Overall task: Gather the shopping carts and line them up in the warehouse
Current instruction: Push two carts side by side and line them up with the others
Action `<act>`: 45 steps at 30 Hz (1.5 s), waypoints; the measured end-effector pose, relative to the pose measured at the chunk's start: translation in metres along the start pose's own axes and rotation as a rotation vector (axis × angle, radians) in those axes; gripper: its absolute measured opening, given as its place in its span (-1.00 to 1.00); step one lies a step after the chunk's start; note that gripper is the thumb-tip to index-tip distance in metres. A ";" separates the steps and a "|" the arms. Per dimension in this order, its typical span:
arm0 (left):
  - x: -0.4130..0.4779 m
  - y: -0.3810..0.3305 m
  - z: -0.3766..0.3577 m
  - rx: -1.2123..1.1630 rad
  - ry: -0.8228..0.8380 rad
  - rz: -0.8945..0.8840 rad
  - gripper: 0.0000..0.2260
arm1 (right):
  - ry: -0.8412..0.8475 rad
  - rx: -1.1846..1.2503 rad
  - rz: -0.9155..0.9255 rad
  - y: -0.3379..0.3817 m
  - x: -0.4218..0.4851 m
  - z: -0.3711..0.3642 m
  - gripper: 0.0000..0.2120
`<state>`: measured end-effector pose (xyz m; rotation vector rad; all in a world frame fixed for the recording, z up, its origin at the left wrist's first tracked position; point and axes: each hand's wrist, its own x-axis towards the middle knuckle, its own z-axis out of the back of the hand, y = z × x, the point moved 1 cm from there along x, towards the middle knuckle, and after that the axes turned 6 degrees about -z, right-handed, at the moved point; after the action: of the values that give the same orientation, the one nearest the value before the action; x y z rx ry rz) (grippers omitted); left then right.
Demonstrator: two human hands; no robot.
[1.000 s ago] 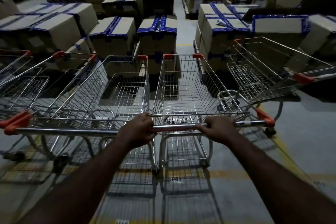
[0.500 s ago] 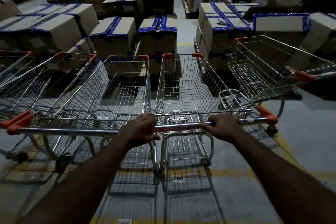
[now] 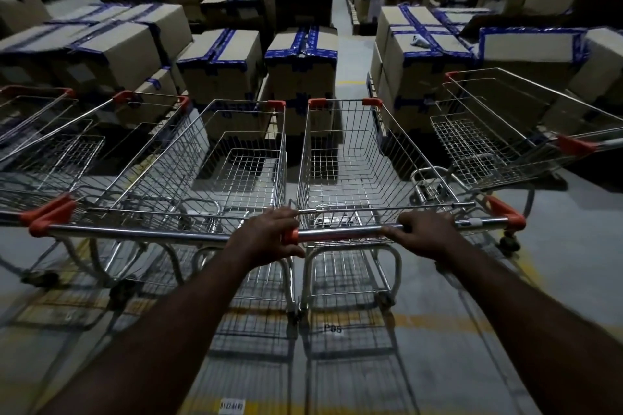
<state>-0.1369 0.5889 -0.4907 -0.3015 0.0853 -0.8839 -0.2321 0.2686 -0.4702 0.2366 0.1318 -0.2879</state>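
Note:
A wire shopping cart (image 3: 350, 158) with orange corner caps stands straight ahead of me. My left hand (image 3: 266, 236) grips the left end of its steel handle bar (image 3: 340, 233), over the orange end cap. My right hand (image 3: 426, 234) grips the same bar further right. Directly to its left, side by side, stands a second cart (image 3: 209, 172), with more carts (image 3: 43, 145) beyond it at the far left. Another cart (image 3: 499, 131) stands apart at the right, turned at an angle.
Stacked cardboard boxes (image 3: 300, 74) with blue tape stand just past the carts' front ends. A narrow aisle (image 3: 350, 54) runs between the stacks. The grey floor (image 3: 569, 229) has yellow lines and a "P05" mark under the cart.
The cart in my hands has rolled slightly forward and sits a little closer to the boxes. Both hands keep the same grip on the bar.

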 end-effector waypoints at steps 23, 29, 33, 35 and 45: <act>-0.006 -0.001 0.012 0.131 0.036 -0.029 -0.70 | -0.063 -0.024 -0.046 0.026 -0.016 -0.016 -0.50; -0.013 0.007 0.000 0.166 0.050 -0.169 -0.63 | -0.045 -0.009 -0.061 0.023 -0.025 -0.023 -0.52; -0.009 0.007 -0.004 0.173 -0.050 -0.191 -0.81 | 0.046 0.032 -0.004 0.011 -0.027 -0.009 -0.44; -0.007 0.006 -0.004 0.175 -0.067 -0.180 -0.83 | 0.003 -0.133 -0.049 -0.015 -0.026 0.002 -0.28; -0.008 0.004 -0.004 0.175 -0.047 -0.106 -0.78 | -0.141 -0.159 -0.111 -0.056 -0.034 -0.016 -0.48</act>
<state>-0.1398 0.5960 -0.4962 -0.1637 -0.0523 -0.9823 -0.2821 0.2296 -0.4918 0.0508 0.0279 -0.4013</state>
